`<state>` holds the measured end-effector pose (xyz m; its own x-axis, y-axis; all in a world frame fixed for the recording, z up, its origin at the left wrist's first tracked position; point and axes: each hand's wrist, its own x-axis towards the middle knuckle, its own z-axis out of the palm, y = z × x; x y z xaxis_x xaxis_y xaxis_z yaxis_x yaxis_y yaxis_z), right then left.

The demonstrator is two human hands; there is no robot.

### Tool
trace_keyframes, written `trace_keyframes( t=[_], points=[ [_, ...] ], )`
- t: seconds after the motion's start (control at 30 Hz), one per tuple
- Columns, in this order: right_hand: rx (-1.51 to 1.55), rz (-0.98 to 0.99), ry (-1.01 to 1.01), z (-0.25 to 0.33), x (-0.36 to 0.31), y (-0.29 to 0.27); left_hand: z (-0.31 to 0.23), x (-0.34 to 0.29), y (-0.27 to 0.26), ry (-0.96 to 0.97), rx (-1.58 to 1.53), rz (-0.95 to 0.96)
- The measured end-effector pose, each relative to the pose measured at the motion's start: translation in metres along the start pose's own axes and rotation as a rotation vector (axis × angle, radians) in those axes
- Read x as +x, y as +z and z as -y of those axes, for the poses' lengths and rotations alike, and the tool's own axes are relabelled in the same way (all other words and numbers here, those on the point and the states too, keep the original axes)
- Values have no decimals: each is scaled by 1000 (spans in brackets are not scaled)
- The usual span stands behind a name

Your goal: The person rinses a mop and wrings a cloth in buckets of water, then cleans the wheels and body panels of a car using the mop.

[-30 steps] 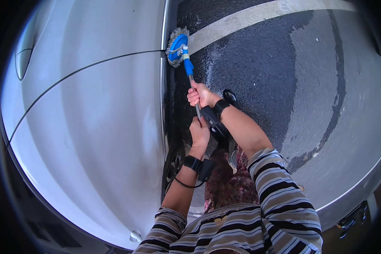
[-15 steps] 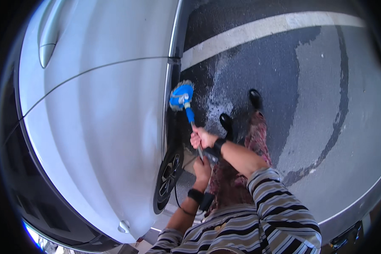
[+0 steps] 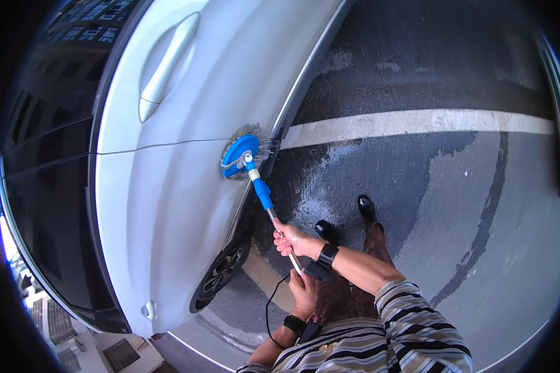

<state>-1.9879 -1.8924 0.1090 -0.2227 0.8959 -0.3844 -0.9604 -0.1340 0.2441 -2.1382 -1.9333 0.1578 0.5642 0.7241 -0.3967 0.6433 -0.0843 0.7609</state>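
Observation:
A round mop (image 3: 240,155) with a blue head and grey strands lies against the lower side of a white car (image 3: 162,205), across the seam between two panels. Its metal pole runs down toward me from a blue collar. Higher up the pole, my right hand (image 3: 290,238) is wrapped round it, a black band on the wrist. My left hand (image 3: 302,290) is closed round the pole's lower end, nearer my body. A black cord hangs beside my left wrist, which also wears a black band.
The car's wheel (image 3: 221,273) is left of my hands, and a door handle (image 3: 168,67) sits farther up. Wet asphalt with a white painted line (image 3: 417,122) stretches right of the car. My black shoes (image 3: 366,207) stand on the wet ground.
The mop has risen from the car's bottom sill onto the door panels, moving left relative to the body. Both hands still hold the pole. The whole view has turned and shifted.

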Motion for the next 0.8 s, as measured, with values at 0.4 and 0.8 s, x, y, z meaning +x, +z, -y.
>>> trace_keyframes(
  t=[0.4, 0.8],
  points=[
    [-290, -146, -250, 43, -98, 88, -121, -21, 43, 19, -478, 16],
    [-368, -321, -478, 223, -156, 112, -216, 94, 129, 299, -331, 133]
  ],
)
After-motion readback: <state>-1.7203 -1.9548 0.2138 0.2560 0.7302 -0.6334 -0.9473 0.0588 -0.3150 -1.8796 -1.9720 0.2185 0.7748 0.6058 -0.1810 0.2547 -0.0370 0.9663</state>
